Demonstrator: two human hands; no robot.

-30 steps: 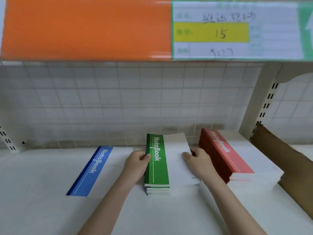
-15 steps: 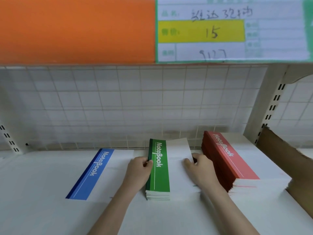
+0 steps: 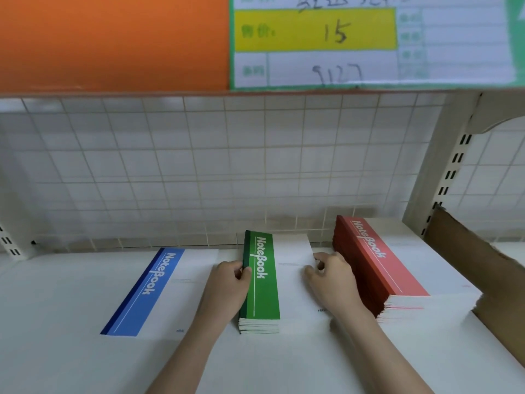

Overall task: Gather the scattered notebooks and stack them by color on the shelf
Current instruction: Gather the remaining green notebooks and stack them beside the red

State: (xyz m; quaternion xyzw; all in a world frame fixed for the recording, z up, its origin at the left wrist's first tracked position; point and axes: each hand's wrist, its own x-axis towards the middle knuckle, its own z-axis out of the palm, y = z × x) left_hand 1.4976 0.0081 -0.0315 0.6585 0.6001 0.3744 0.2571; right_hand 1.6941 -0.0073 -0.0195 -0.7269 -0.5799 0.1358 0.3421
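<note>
A short stack of green-banded notebooks [image 3: 262,282] lies in the middle of the white shelf [image 3: 56,322]. My left hand [image 3: 227,288] grips its left spine edge, thumb on the green cover. My right hand [image 3: 332,280] holds the stack's right edge, fingers curled over the white part of the cover. A single blue-banded notebook [image 3: 147,294] lies flat to the left. A tall stack of red-banded notebooks [image 3: 377,265] stands to the right, close to my right hand.
A white wire grid [image 3: 227,172] closes the back of the shelf. An orange shelf front [image 3: 113,44] with a price label [image 3: 369,41] hangs overhead. A slotted upright [image 3: 449,177] and a brown cardboard piece [image 3: 483,274] bound the right side.
Both hands stay on the green stack's sides and have shifted slightly along its edges. The view has tilted and moved a little; the notebooks have not visibly shifted on the shelf.
</note>
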